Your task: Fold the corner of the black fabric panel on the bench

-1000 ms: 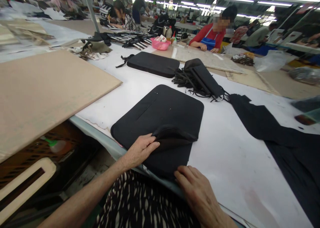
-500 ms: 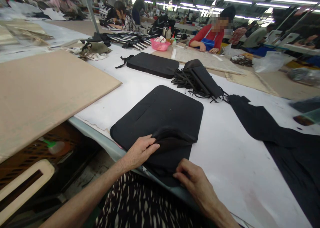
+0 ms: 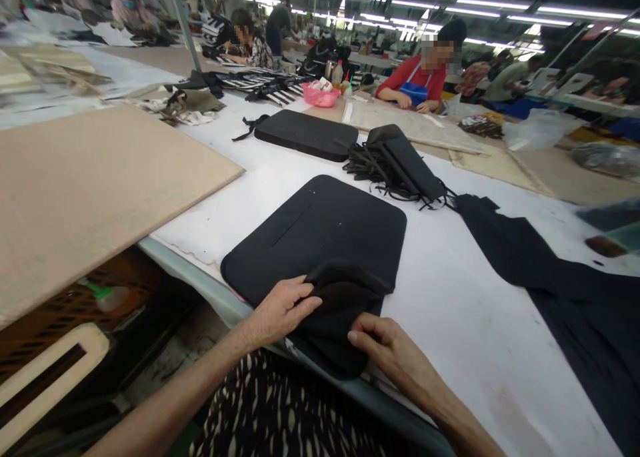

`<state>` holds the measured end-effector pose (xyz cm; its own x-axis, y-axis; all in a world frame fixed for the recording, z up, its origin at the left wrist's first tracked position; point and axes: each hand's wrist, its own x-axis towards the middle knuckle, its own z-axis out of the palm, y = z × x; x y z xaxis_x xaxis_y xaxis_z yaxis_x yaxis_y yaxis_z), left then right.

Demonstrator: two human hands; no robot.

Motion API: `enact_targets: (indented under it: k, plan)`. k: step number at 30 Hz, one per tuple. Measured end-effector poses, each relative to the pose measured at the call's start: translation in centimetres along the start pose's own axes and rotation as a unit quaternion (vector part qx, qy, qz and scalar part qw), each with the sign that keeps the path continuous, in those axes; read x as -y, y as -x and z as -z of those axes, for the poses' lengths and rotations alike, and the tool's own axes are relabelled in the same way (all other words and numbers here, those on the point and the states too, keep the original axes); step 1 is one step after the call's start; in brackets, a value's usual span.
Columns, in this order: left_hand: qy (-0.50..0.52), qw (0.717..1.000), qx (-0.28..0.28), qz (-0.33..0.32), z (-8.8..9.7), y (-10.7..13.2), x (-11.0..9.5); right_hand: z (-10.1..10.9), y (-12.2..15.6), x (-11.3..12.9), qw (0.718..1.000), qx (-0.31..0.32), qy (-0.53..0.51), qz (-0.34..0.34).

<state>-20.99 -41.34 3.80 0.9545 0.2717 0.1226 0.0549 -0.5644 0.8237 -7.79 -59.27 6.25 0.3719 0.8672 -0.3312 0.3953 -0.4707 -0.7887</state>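
Observation:
A black fabric panel (image 3: 345,223) with rounded corners and a slit lies on the white tabletop (image 3: 440,323), its near end at the table's front edge. My left hand (image 3: 287,307) pinches a raised fold of the panel's upper layer between thumb and fingers. Close to the table edge, my right hand (image 3: 375,337) has its thumb and fingers closed on the near part of the black fabric. The layers gape between the two hands. What lies under the raised fold is hidden.
Behind the panel lie a stack of black panels (image 3: 305,133) and a bundle of black straps (image 3: 400,163). Black cloth (image 3: 560,277) spreads at the right. A tan board (image 3: 110,183) juts in at left. A co-worker in red (image 3: 417,77) sits across, near a pink basket (image 3: 321,95).
My right hand has moved slightly up and away from the table edge, onto the fabric. The left hand keeps its hold on the fold, which stands slightly wider.

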Motion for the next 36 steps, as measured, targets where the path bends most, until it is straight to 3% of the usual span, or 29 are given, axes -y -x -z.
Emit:
enact_targets:
  k: [3, 7, 10, 23, 30, 36]
  plan:
    - [0.0, 1.0, 0.004, -0.002, 0.1, 0.0, -0.2, -0.7, 0.2, 0.0, 0.99, -0.08, 0.105, 0.048]
    - [0.001, 1.0, 0.006, -0.006, 0.0, 0.0, -0.4, -1.3, -0.3, 0.0, 0.916, -0.208, 0.287, 0.187]
    - [-0.005, 1.0, 0.011, -0.011, 0.0, 0.0, -0.4, -1.2, -1.0, 0.2, 0.887, -0.23, 0.341, 0.21]
    - [0.009, 1.0, 0.013, -0.003, -0.1, 0.2, -0.2, -1.3, -2.6, 0.0, 0.895, -0.241, 0.303, 0.222]
    - [0.027, 1.0, 0.013, 0.0, -0.1, 0.0, -0.2, -1.3, -2.6, -0.2, 0.915, -0.223, 0.265, 0.207]
    - [0.022, 1.0, 0.013, -0.005, -0.2, 0.1, 0.0, -1.1, -2.8, 0.3, 0.91, -0.243, 0.254, 0.221]
